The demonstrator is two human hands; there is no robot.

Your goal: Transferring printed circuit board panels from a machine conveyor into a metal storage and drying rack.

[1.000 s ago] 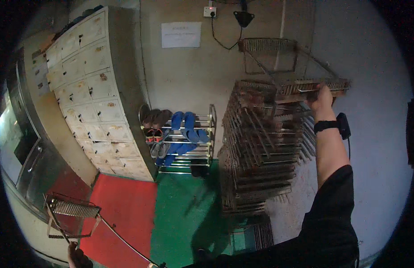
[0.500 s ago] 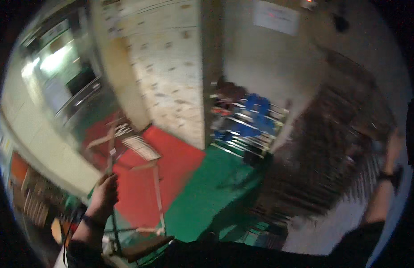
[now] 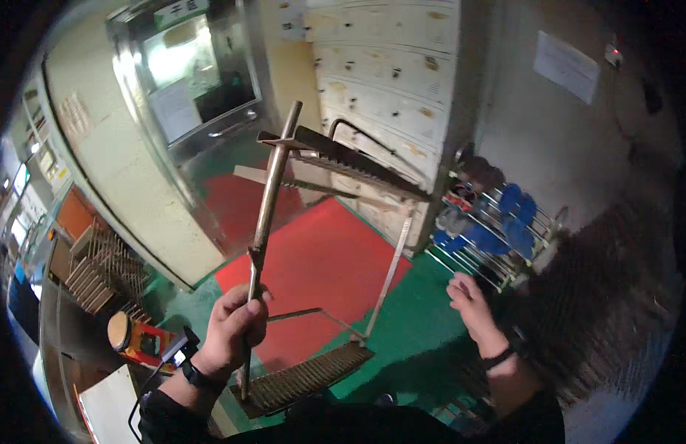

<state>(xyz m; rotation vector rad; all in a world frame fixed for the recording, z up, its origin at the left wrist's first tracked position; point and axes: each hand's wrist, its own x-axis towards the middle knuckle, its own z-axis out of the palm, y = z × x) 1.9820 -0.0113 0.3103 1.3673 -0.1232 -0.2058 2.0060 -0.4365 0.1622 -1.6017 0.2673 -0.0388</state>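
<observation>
My left hand (image 3: 235, 329) is closed round a long rusty metal rod, the side bar of a metal frame rack (image 3: 269, 200). The rack stands tilted in front of me, with one notched crosspiece (image 3: 357, 166) high up and a comb-like slatted one (image 3: 306, 379) low by my body. A thin far bar (image 3: 391, 270) joins them on the right. To the right of the rack, my right hand (image 3: 472, 307) hangs in the air with loosely curled fingers and nothing visible in it. Dark stacked racks (image 3: 550, 296) lie beyond that hand, in shadow.
A shoe rack (image 3: 498, 222) with blue slippers stands by the right wall. Ahead are white lockers (image 3: 387, 66), a metal door (image 3: 202, 81) and a red mat (image 3: 313, 259) on green floor. More slatted racks (image 3: 106, 270) and a round-topped stool (image 3: 139, 337) are at left.
My view has turned left. The rack in my left hand is raised and stands more upright before me. My right hand has come inward from beside the dark stacked racks.
</observation>
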